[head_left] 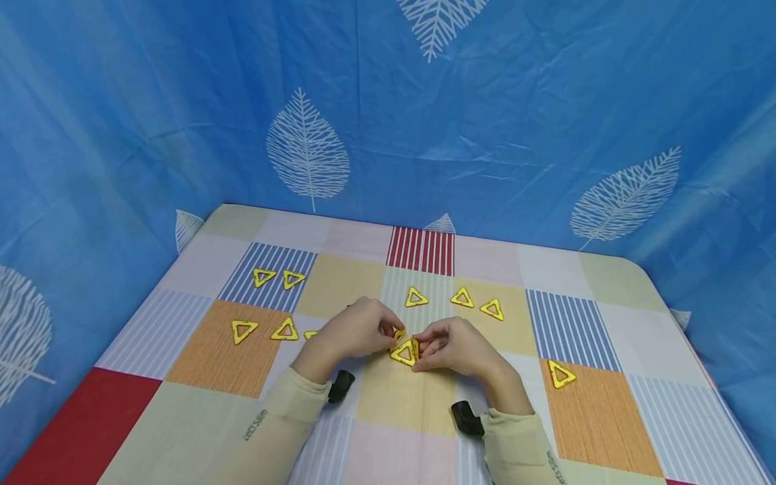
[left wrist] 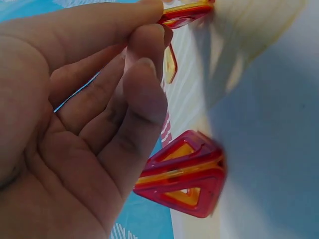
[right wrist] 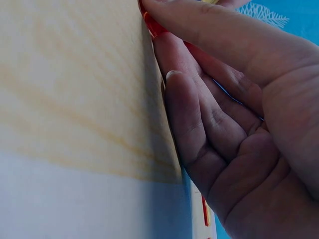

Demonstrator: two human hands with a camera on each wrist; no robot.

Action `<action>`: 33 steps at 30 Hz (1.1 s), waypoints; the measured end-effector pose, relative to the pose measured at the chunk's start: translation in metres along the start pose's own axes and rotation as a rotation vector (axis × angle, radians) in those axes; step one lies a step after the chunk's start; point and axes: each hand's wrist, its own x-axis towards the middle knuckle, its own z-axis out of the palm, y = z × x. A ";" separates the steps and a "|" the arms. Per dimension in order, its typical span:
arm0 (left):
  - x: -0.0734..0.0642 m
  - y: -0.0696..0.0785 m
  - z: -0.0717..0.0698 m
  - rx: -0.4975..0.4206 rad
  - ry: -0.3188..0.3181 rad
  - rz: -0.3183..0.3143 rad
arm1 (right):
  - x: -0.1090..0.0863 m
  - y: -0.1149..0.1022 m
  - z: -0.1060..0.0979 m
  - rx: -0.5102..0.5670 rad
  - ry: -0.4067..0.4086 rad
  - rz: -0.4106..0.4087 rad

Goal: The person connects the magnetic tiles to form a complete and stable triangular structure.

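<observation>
In the middle of the table, both hands meet at small triangular frame tiles, yellow in the head view and red-orange in the wrist views. My left hand [head_left: 362, 328] pinches a triangular tile [left wrist: 192, 14] between thumb and fingertips. My right hand [head_left: 453, 345] pinches the right edge of a triangular tile [head_left: 405, 351], its fingers low against the tabletop. A red part of a tile [right wrist: 155, 25] shows between the right thumb and finger. Below the left fingers in the left wrist view, two triangular tiles [left wrist: 182, 174] sit edge against edge, partly hidden by the hand.
Loose triangular tiles lie around: several on the left, including one on the orange square [head_left: 244, 331], a row of three beyond the hands [head_left: 463, 298], and one at the right [head_left: 560, 374]. A patchwork cloth [head_left: 200, 424] covers the table; a blue leaf-print curtain [head_left: 485, 135] surrounds it.
</observation>
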 end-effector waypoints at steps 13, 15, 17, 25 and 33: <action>0.001 0.000 0.007 0.008 -0.051 0.006 | -0.001 0.001 0.000 0.006 0.023 0.008; 0.002 0.000 0.008 0.011 -0.059 0.000 | -0.001 0.001 0.000 0.008 0.027 0.012; 0.002 0.000 0.008 0.016 -0.059 -0.007 | 0.000 0.001 0.000 0.011 0.027 0.012; 0.001 0.002 0.007 0.026 -0.062 0.012 | 0.000 0.002 0.000 -0.003 0.026 -0.010; 0.000 0.002 0.007 0.026 -0.066 0.013 | 0.001 0.001 0.001 -0.017 0.017 -0.036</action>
